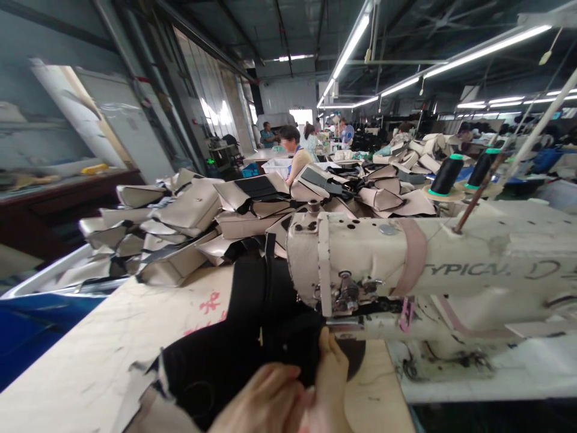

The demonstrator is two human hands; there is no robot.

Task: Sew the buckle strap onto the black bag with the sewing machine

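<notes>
A black fabric piece (252, 337) lies on the sewing table under the head of a cream sewing machine (406, 264). My left hand (261, 403) rests on the black piece at the bottom edge, fingers curled over it. My right hand (329, 379) sits beside it, fingers stretched up along the fabric toward the needle area (347, 300). Both hands press the black piece just in front of the machine head. The needle itself is hidden behind the machine's face plate.
A heap of beige and black cut pieces (189, 222) is piled behind the machine. Two dark thread cones (446, 174) stand on top. A blue bin (31, 325) is at the left. Other people sit at tables (293, 150) farther back.
</notes>
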